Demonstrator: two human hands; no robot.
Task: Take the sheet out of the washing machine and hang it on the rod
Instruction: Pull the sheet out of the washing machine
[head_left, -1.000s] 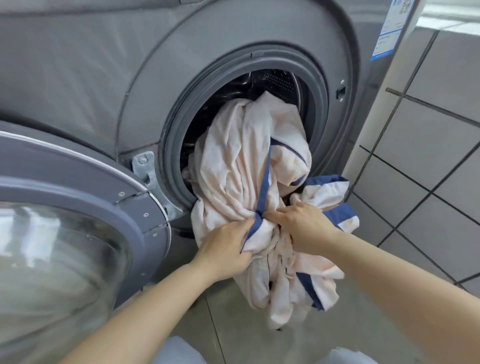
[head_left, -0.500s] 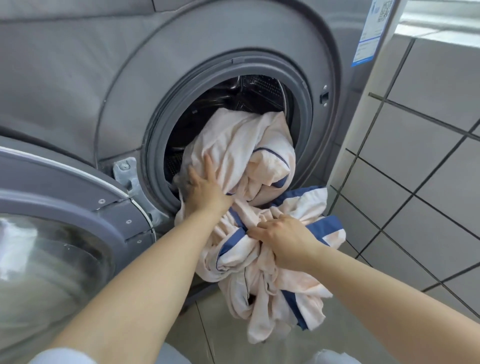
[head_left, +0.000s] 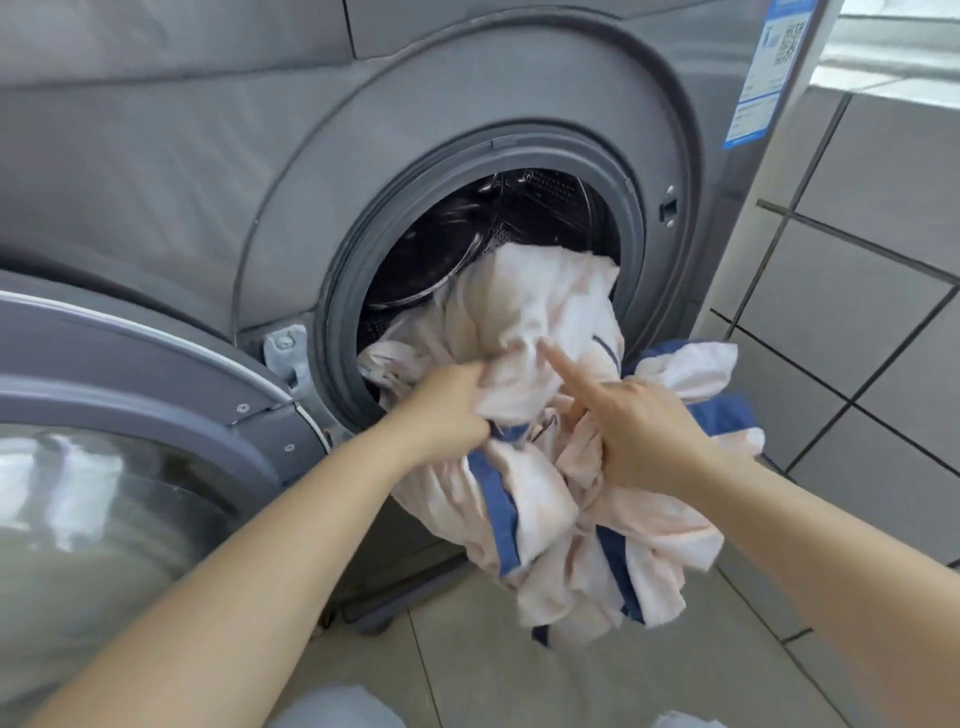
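Head view: left hand (head_left: 447, 410) grips sheet (head_left: 535, 322); right hand (head_left: 644, 431) apparently too, forefinger extended.

We see a pale pink sheet (head_left: 535, 312) with blue bands, a grey washing machine (head_left: 208, 156) and grey floor tiles (head_left: 857, 291).

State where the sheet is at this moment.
In the head view, the sheet spills from the washing machine's round opening, right of the open door, gripped by the left hand and right hand.
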